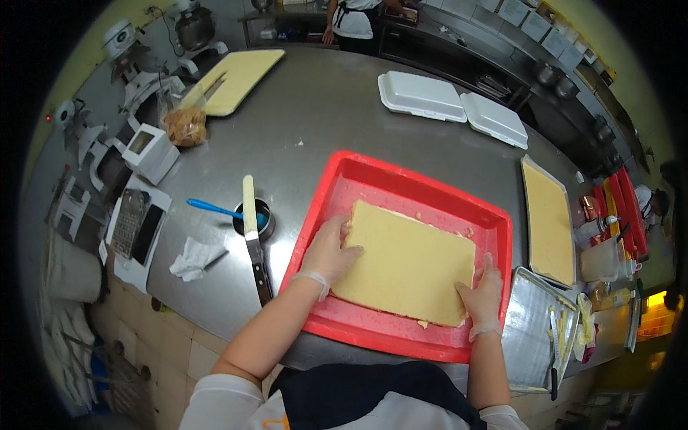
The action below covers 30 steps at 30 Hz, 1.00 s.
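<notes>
A rectangular pale-yellow sponge cake sheet (408,265) lies in a large red plastic tray (410,349), with white filling showing along its far and right edges. My left hand (331,252), in a clear disposable glove, grips its left side, thumb on top and fingers along the edge. On the right side my right hand (481,295), gloved as well, holds the edge the same way, thumb over the top near the front corner. The undersides of both hands' fingers are partly hidden by the cake. Crumbs lie in the tray around it.
Left of the tray, a cream-smeared spatula (251,222) rests across a metal pot (266,223) holding a blue-handled brush (213,207). White foam boxes (423,94) stand beyond. At right are another cake sheet (548,218) and a metal tray (527,330) with a knife (555,351). Another person (354,23) stands at the back.
</notes>
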Available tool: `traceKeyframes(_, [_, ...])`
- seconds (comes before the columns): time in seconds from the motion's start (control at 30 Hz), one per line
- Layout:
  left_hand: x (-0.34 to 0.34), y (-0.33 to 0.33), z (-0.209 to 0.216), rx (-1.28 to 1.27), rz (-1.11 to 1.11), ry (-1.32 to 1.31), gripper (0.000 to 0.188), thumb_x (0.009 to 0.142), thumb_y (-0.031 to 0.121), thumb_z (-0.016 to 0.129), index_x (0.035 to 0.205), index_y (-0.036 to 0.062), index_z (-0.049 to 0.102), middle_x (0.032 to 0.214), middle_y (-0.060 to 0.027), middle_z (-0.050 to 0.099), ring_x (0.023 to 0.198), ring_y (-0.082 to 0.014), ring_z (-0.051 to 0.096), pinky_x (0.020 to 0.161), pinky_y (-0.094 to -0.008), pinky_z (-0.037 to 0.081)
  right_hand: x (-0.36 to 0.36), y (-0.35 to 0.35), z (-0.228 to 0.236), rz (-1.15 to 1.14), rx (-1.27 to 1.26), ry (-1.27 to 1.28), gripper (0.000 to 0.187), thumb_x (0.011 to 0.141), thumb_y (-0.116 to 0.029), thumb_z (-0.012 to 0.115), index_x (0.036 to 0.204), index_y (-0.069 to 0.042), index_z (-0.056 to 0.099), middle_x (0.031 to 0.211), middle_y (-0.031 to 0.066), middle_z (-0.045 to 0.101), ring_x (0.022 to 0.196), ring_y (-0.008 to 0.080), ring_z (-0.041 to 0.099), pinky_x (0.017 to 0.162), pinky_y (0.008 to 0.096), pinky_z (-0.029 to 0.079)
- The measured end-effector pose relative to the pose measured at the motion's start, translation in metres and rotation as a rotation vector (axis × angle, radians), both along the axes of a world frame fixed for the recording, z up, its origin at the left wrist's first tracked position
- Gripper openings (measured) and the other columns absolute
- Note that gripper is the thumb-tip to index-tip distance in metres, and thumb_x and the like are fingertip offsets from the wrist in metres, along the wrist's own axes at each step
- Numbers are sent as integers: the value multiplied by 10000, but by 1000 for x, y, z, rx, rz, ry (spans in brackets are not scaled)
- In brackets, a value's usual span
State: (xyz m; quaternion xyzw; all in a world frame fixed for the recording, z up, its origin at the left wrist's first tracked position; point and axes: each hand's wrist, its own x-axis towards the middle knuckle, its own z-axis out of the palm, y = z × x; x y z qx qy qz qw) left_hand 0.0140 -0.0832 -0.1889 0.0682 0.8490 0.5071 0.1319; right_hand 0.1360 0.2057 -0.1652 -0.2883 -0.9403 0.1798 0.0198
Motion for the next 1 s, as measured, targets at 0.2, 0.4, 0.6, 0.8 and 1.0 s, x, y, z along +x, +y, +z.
traceKeyframes(0.2, [-9,-8,-3,411,266,422,399,898,-2,510,1288,8,426,1284,-138,490,1165,-225,514,1004,-342,418,-30,-49,6,753,128,248,656,781,-250,673,1354,-50,424,1342,199,461,1257,384,414,1073,462,310])
traceKeyframes(0.4, [-17,-19,-7,500,385,422,343,919,-81,369,1242,-4,454,1208,-138,544,1097,-218,565,987,-336,439,-89,-121,-17,1089,285,89,679,880,-488,510,1411,-85,377,1461,202,334,1353,408,289,1115,518,208])
traceKeyframes(0.6, [-12,-17,-9,390,282,466,403,847,-133,363,1211,-13,487,1163,-149,573,1085,-236,583,964,-328,458,-95,-122,-28,964,205,-16,840,850,-578,501,1475,-82,239,1508,197,247,1395,407,194,1126,540,148])
traceKeyframes(0.8, [-8,-18,-4,224,256,447,394,826,-128,387,1166,3,535,1070,-171,616,1009,-263,629,904,-323,488,-95,-122,-32,929,216,-32,882,840,-593,508,1474,-50,222,1514,201,229,1403,392,184,1129,534,136])
traceKeyframes(1.0, [-6,-19,0,214,258,447,373,815,-126,403,1132,-2,554,1031,-161,627,977,-256,638,866,-321,501,-98,-119,-26,938,233,-59,887,846,-630,464,1472,-48,227,1521,183,227,1412,367,178,1131,526,127])
